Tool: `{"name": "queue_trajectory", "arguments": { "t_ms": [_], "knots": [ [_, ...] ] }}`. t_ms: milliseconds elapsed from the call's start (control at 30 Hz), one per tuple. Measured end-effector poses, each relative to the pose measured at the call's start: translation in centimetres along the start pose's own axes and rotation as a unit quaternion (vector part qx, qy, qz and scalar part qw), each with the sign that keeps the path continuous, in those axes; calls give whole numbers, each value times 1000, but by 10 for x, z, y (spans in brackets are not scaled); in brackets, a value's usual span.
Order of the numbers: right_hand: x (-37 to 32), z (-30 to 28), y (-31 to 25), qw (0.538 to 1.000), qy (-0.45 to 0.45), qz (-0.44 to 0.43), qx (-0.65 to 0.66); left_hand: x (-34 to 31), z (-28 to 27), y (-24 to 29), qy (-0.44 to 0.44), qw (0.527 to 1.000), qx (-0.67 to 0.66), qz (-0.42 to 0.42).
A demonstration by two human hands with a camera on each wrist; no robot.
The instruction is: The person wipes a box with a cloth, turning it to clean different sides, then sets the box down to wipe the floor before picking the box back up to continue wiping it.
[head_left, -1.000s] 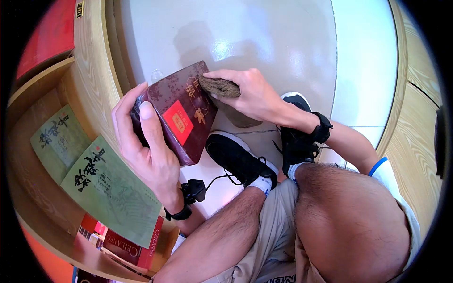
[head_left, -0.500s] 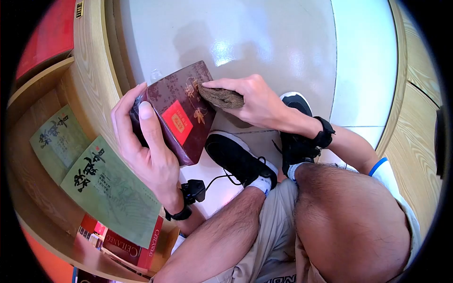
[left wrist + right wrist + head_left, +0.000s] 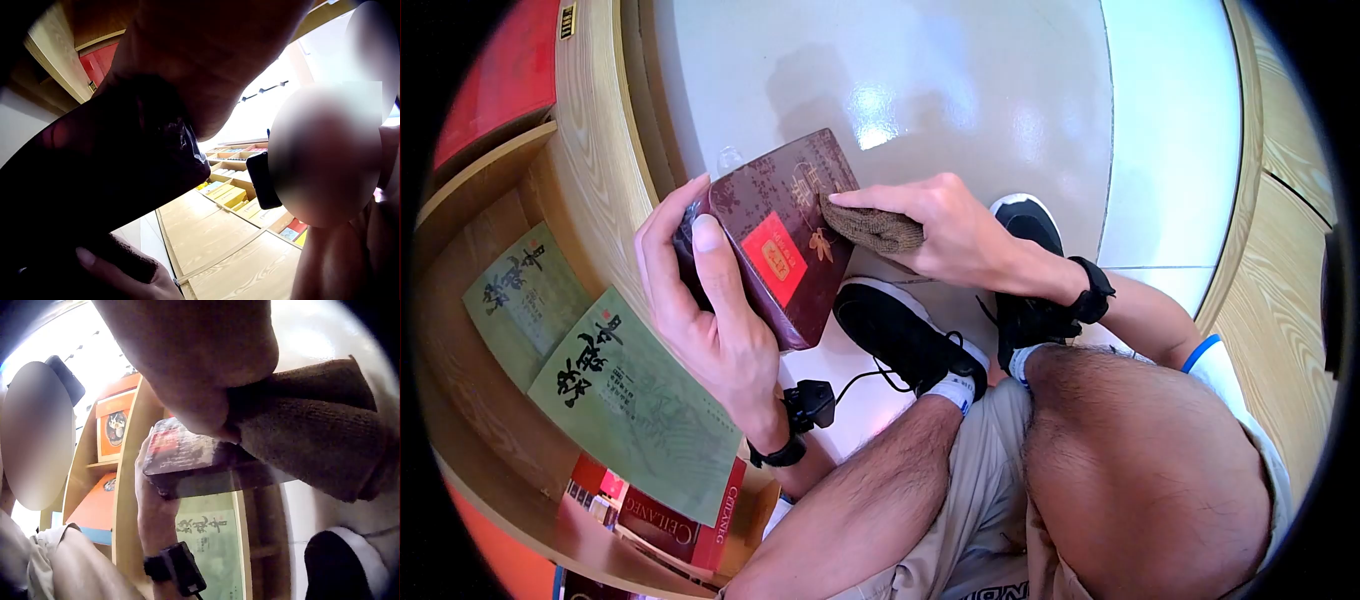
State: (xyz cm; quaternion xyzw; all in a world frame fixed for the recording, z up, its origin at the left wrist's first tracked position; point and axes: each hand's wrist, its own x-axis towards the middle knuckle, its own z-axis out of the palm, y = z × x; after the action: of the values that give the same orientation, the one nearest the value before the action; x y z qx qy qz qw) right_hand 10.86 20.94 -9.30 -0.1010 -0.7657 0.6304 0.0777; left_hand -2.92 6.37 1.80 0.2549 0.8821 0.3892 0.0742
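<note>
A dark maroon box (image 3: pixel 775 190) with a red label and gold print is held up at a tilt over the floor. My left hand (image 3: pixel 715 310) grips it from its left side, thumb along the near edge and fingers around the far side. In my right hand (image 3: pixel 965 235) is a folded brown cloth (image 3: pixel 870 228), pinched between fingers and thumb and laid against the box's right edge. The right wrist view shows the cloth (image 3: pixel 312 437) hanging in folds below that hand, with the box (image 3: pixel 187 453) behind it. In the left wrist view the box's underside is dark.
On the left, a wooden shelf (image 3: pixel 585 60) holds two green packages (image 3: pixel 635 400) with black characters and a red box (image 3: pixel 725 520) beneath. The person's black shoes (image 3: pixel 910 335) stand on the pale tiled floor (image 3: pixel 1000 80). Wooden cabinet doors (image 3: pixel 1285 270) line the right side.
My right hand has slid the cloth down and to the right along the box's edge, uncovering more of the gold print. The left hand and box have barely moved.
</note>
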Motion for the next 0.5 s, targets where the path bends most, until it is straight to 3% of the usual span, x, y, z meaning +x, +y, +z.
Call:
{"name": "queue_trajectory", "arguments": {
  "t_ms": [500],
  "knots": [
    [-6, -3, -8, 999, -23, -27, -20, 0, 1, -2, 5, 1000, -7, 0]
  ]
}}
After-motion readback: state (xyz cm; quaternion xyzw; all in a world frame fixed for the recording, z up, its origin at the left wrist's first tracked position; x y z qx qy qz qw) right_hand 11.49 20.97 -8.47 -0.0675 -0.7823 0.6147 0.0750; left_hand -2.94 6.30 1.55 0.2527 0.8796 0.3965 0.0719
